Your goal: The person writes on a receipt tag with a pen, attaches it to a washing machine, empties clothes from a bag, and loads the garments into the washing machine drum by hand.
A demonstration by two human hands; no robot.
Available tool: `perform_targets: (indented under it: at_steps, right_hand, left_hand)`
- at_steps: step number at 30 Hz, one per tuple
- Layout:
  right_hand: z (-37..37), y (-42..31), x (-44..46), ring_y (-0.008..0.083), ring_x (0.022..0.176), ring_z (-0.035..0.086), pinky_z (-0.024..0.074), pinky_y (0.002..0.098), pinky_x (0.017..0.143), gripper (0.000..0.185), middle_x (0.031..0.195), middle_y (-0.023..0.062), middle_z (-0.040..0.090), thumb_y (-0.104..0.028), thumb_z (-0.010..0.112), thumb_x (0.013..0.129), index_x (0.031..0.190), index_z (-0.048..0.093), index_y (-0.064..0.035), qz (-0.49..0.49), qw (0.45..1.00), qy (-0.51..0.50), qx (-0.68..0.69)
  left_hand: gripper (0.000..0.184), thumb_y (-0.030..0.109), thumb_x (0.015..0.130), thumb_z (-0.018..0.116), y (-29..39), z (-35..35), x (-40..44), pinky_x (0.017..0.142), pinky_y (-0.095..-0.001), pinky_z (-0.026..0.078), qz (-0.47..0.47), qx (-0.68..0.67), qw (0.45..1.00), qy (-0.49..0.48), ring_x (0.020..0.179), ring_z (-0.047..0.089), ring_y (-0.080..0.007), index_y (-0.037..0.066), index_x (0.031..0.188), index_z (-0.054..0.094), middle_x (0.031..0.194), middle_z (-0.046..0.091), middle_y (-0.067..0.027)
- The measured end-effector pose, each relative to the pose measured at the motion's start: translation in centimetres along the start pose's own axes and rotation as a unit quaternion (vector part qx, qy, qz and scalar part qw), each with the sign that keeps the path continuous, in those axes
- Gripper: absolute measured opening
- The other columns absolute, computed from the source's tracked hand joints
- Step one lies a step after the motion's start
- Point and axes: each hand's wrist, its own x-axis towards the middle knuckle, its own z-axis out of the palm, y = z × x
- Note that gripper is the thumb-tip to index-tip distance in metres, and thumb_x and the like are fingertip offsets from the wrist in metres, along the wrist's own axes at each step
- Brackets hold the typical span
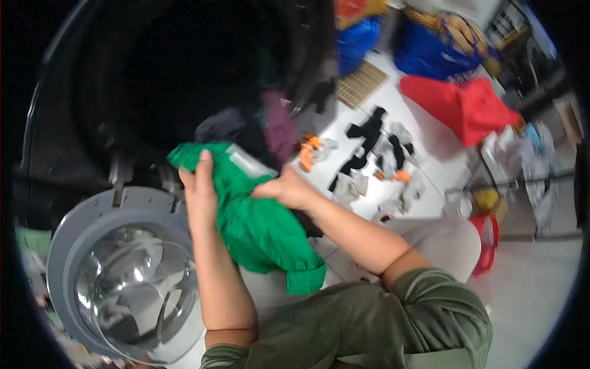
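A green garment (258,227) hangs between my two hands, its ribbed cuff dangling low in front of my lap. My left hand (200,184) grips its upper left part, thumb on top. Further right, my right hand (286,189) is closed on the cloth below a pale grey patch. Just beyond the garment, dark clothes (221,126) and a maroon cloth (279,126) lie at the opening of a black machine drum (203,61), whose inside is too dark to make out.
The round glass door (135,280) stands open at the lower left. Black, grey and orange socks (369,138) lie scattered on the white floor at right. Beyond them are a red cloth (458,107), a blue bag (436,52) and a beige grate (362,84).
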Motion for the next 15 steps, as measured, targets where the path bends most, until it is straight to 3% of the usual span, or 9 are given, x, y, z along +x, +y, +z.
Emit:
perform_targets:
  at_steps: [2, 3, 4, 5, 7, 9, 11, 13, 15]
  right_hand:
    - [-1.9, -0.3, 4.5, 0.016, 0.077, 0.064, 0.0506, 0.0314, 0.073, 0.035, 0.086, 0.0093, 0.069, -0.021, 0.078, 0.067, 0.089, 0.07, 0.0046, 0.042, 0.995, 0.052, -0.071]
    - [-3.1, 0.0, 7.6, 0.0118, 0.077, 0.062, 0.0493, 0.028, 0.073, 0.033, 0.091, 0.0058, 0.068, -0.034, 0.065, 0.081, 0.097, 0.07, -0.0047, -0.053, 0.992, 0.058, -0.101]
    - [-3.5, -3.5, 9.5, 0.0124, 0.076, 0.062, 0.0487, 0.0269, 0.073, 0.035, 0.091, 0.0058, 0.068, -0.038, 0.063, 0.084, 0.099, 0.069, -0.0073, -0.007, 0.986, 0.129, -0.109]
    - [-3.5, -5.6, 12.2, 0.0158, 0.078, 0.064, 0.0509, 0.0288, 0.073, 0.037, 0.092, 0.0088, 0.068, -0.039, 0.063, 0.084, 0.1, 0.068, -0.0061, -0.035, 0.989, 0.14, -0.034]
    - [0.0, -8.9, 16.3, 0.0235, 0.08, 0.067, 0.0557, 0.035, 0.072, 0.039, 0.091, 0.0138, 0.067, -0.032, 0.065, 0.083, 0.098, 0.064, 0.0034, -0.161, 0.959, 0.155, 0.177]
    - [5.3, -11.0, 19.9, 0.0225, 0.078, 0.067, 0.0548, 0.0337, 0.07, 0.036, 0.089, 0.0124, 0.066, -0.027, 0.067, 0.083, 0.097, 0.063, 0.0058, -0.241, 0.918, 0.155, 0.274]
    - [10.3, -11.6, 26.4, 0.0185, 0.076, 0.066, 0.0532, 0.0304, 0.066, 0.031, 0.088, 0.0108, 0.066, -0.021, 0.071, 0.08, 0.095, 0.064, 0.0042, -0.275, 0.877, 0.238, 0.313]
    - [13.5, -9.9, 31.5, 0.0179, 0.076, 0.066, 0.053, 0.0301, 0.066, 0.03, 0.088, 0.0105, 0.066, -0.021, 0.071, 0.079, 0.095, 0.064, 0.0037, -0.243, 0.9, 0.239, 0.272]
    - [15.5, -7.5, 34.9, 0.0173, 0.076, 0.065, 0.0529, 0.0298, 0.066, 0.03, 0.087, 0.0102, 0.066, -0.021, 0.071, 0.079, 0.096, 0.064, 0.0032, -0.205, 0.931, 0.204, 0.225]
  left_hand:
    - [0.055, 0.027, 0.093, 0.057, 1.2, -1.0, -2.0, 0.084, -0.0288, 0.043, 0.039, -0.085, 0.995, 0.039, 0.102, 0.051, -0.0162, 0.001, 0.135, 0.034, 0.117, 0.051, -0.0111]
    - [0.053, 0.023, 0.093, 0.056, 1.7, -1.5, -2.9, 0.085, -0.0296, 0.043, 0.087, -0.114, 0.989, 0.044, 0.104, 0.051, -0.017, 0.002, 0.137, 0.033, 0.12, 0.049, -0.0118]
    - [0.049, 0.013, 0.093, 0.054, 2.1, -1.9, -4.1, 0.087, -0.0305, 0.043, 0.131, -0.145, 0.98, 0.025, 0.106, 0.052, -0.0186, 0.003, 0.136, 0.034, 0.124, 0.046, -0.0136]
    - [0.048, 0.005, 0.09, 0.055, 2.5, -2.3, -5.6, 0.089, -0.031, 0.042, 0.129, -0.143, 0.981, -0.001, 0.108, 0.051, -0.0194, 0.002, 0.134, 0.035, 0.123, 0.046, -0.0129]
    - [0.027, 0.0, 0.087, 0.05, 0.2, -4.0, -6.5, 0.09, -0.0335, 0.043, 0.316, 0.073, 0.946, -0.004, 0.101, 0.056, -0.0206, -0.005, 0.114, 0.053, 0.115, 0.053, -0.0139]
    - [0.014, -0.003, 0.088, 0.048, -1.2, -4.3, -8.1, 0.079, -0.0307, 0.047, 0.255, 0.063, 0.965, 0.001, 0.086, 0.059, -0.0186, -0.006, 0.097, 0.058, 0.089, 0.062, -0.0129]
    - [0.012, -0.008, 0.085, 0.052, -2.7, -4.1, -7.9, 0.063, -0.0256, 0.048, 0.129, -0.003, 0.99, 0.05, 0.068, 0.06, -0.0171, -0.006, 0.093, 0.061, 0.087, 0.064, -0.0152]
    - [0.014, -0.002, 0.092, 0.047, -2.7, -5.0, -7.0, 0.059, -0.0257, 0.045, 0.245, -0.04, 0.962, 0.109, 0.06, 0.052, -0.0122, -0.006, 0.104, 0.053, 0.083, 0.06, -0.0136]
    - [0.014, 0.0, 0.093, 0.046, -2.7, -5.8, -6.9, 0.061, -0.0297, 0.044, 0.246, -0.109, 0.952, 0.145, 0.056, 0.047, -0.0117, -0.004, 0.104, 0.053, 0.079, 0.058, -0.0118]
